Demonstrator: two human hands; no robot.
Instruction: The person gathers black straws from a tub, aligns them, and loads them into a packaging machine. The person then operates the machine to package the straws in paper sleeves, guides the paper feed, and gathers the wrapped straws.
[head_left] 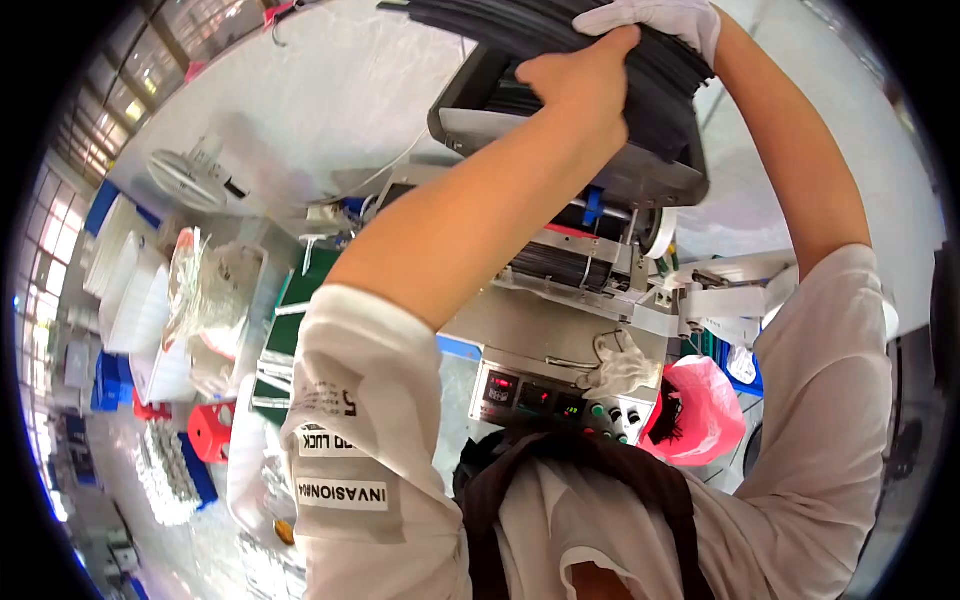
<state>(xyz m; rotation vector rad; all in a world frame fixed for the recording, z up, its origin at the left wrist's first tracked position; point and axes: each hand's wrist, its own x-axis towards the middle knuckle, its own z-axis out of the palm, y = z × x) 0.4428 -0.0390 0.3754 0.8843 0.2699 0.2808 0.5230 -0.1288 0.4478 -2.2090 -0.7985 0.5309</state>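
Note:
A thick bundle of thin black strips [660, 110] is fanned out above the black hopper [478, 128] of a machine, at the top of the view. My bare left hand [590, 85] grips the near side of the bundle, thumb spread to the left. At the far side, my right hand [660, 18], in a white glove, is closed over the strips' upper edge. Some fingertips of both hands are hidden behind the bundle. More black strips show inside the hopper, left of my left hand.
Below the hopper stands the machine body with a lit control panel [530, 400]. A loose white glove [618, 368] lies on it. To its right hangs a pink bag [708, 410]. On the left are a fan [188, 178], white bins [130, 285] and a red stool [210, 432].

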